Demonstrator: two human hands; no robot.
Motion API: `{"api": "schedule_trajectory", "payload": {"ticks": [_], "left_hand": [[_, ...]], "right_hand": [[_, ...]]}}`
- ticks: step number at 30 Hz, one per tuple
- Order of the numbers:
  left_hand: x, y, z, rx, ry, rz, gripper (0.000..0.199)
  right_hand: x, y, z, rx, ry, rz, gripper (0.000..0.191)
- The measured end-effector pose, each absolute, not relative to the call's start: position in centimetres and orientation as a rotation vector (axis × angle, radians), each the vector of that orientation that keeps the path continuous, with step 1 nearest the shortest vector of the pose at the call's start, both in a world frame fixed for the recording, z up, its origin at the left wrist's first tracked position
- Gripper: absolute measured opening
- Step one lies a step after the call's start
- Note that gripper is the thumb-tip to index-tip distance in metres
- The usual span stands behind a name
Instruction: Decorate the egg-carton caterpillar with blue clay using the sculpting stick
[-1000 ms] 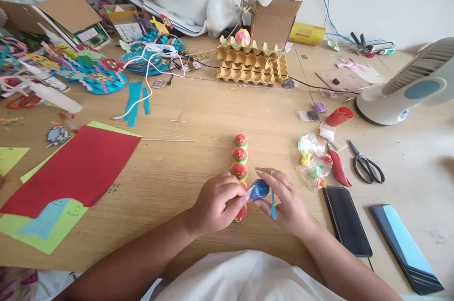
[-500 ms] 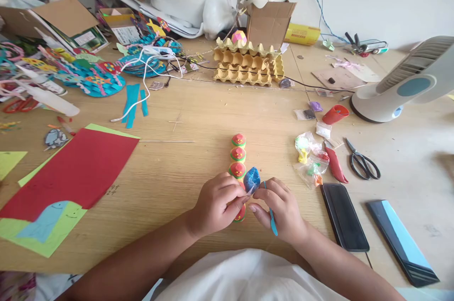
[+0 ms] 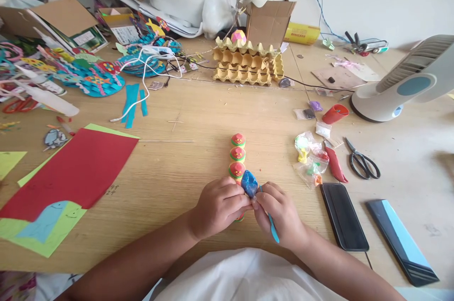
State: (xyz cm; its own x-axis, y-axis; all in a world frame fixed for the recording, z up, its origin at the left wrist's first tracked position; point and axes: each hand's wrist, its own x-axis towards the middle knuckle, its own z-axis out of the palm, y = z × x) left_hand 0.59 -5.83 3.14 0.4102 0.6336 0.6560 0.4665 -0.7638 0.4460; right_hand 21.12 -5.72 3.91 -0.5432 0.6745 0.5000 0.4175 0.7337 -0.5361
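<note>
A small clear plastic bag of blue clay (image 3: 249, 183) is pinched at its lower end between my two hands. My left hand (image 3: 222, 206) is closed on the bag's edge, fingertips meeting those of the other hand. My right hand (image 3: 280, 213) grips the bag too, with a light-blue plastic modelling tool (image 3: 273, 229) tucked among its fingers, its flat end pointing down. Beneath and beyond my hands runs a row of red, green and yellow clay-covered domes (image 3: 237, 154); the nearest ones are mostly hidden by my left hand.
To the right lie bagged coloured clays (image 3: 312, 156), a red craft knife (image 3: 336, 163), black scissors (image 3: 363, 161), a phone (image 3: 344, 216) and a white fan (image 3: 397, 85). Red paper (image 3: 78, 168) covers the left side. Egg cartons (image 3: 244, 74) stand at the back.
My right hand has moved in against my left, and its fingers have closed on the bag. The blue bag has shifted slightly left and down.
</note>
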Motion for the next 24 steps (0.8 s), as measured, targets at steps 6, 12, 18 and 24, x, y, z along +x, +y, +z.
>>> {"api": "schedule_trajectory", "payload": {"ticks": [6,12,18,24], "left_hand": [[0.4,-5.2,3.1,2.267,0.857,1.244,0.009],[0.3,-5.1,3.3,2.174,0.833,1.206,0.008],[0.4,-5.2,3.5,2.094,0.906,1.139,0.013],[0.3,-6.0,3.1,2.33,1.037,1.247,0.011]], "right_hand": [[21.3,-5.4,3.4,-0.753,-2.197,0.5,0.019],[21.3,-5.4,2.7,-0.741,-2.16,0.548,0.018],[21.2,-5.4,2.7,-0.742,-2.136,0.556,0.022],[21.2,-5.1,2.8,-0.732,-2.113,0.533,0.024]]}}
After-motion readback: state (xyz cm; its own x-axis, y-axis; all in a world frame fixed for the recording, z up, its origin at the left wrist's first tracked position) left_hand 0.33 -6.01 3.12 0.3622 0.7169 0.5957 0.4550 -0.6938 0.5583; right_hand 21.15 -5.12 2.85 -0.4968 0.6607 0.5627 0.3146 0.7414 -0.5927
